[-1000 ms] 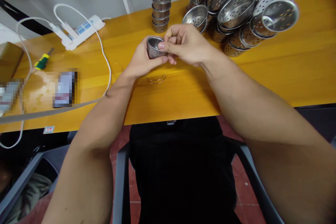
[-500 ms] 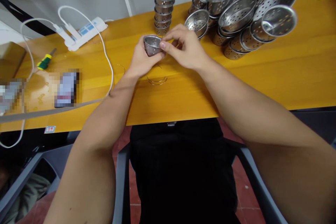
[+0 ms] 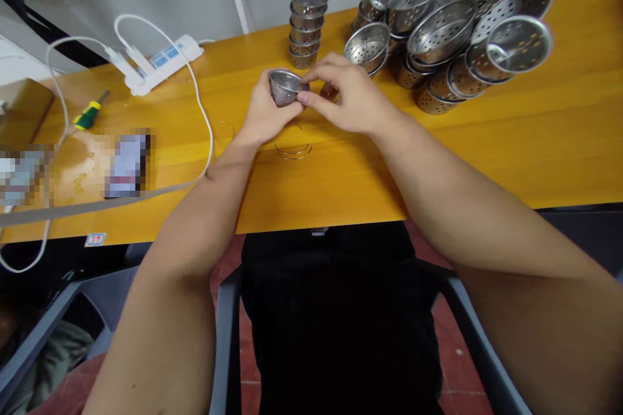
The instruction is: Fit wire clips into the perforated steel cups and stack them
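Note:
A small perforated metal cup (image 3: 283,92) is held above the table, tilted, its mouth facing up. My left hand (image 3: 263,110) wraps round it from the left and below. At the cup's right rim, the thumb and fingertips of my right hand (image 3: 341,87) close in a pinch; whether a thin wire is between them I cannot make out. Below the hands, a few thin curved wires (image 3: 293,157) lie on the wood. Behind the cup stands a stack of similar perforated cups (image 3: 305,32).
Many perforated metal cups (image 3: 440,29) are piled at the back right of the table (image 3: 341,188). A white power strip (image 3: 165,65), its cable, a screwdriver (image 3: 88,115) and a phone (image 3: 127,165) lie on the left. A chair armrest (image 3: 226,337) flanks my lap.
The view has shifted slightly. The fingers of my right hand have moved a little at the cup's rim. The cup stays in my left hand.

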Tool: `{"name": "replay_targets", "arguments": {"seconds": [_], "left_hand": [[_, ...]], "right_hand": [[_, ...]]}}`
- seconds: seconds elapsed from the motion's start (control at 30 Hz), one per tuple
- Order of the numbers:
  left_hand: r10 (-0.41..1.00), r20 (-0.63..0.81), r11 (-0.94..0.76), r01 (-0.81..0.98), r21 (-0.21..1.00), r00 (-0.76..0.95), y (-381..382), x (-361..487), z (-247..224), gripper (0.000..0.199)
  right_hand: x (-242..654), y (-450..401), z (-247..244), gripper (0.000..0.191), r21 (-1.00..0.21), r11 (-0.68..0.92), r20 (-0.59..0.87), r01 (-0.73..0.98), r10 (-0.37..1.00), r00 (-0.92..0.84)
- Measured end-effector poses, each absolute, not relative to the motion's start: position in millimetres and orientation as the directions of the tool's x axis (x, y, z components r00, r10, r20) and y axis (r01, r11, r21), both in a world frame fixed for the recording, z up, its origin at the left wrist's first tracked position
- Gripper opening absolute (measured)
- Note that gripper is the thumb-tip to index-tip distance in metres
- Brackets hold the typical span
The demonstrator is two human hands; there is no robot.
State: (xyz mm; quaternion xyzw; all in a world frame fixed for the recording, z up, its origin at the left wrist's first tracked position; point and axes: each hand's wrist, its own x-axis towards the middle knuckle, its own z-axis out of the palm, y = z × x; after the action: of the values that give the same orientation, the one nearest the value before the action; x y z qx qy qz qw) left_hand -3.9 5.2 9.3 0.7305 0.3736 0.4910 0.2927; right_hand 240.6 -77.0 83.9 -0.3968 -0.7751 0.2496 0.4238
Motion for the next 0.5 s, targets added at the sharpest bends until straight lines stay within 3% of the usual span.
{"name": "replay_targets", "arguments": {"seconds": [0.33,0.5], "left_hand": [[0.777,0.546,-0.623,0.256,0.739,0.314,-5,-5,19,0.090],[0.687,0.622,-0.702,0.121,0.702,0.377,3,-3,-1,0.107]], "right_hand": [[227,-73,63,0.061,-0.735,0.571,0.435,0.367,0.811,-0.390],[227,-70,57,0.053,-0.710,0.582,0.471,0.395,0.811,-0.348]]}}
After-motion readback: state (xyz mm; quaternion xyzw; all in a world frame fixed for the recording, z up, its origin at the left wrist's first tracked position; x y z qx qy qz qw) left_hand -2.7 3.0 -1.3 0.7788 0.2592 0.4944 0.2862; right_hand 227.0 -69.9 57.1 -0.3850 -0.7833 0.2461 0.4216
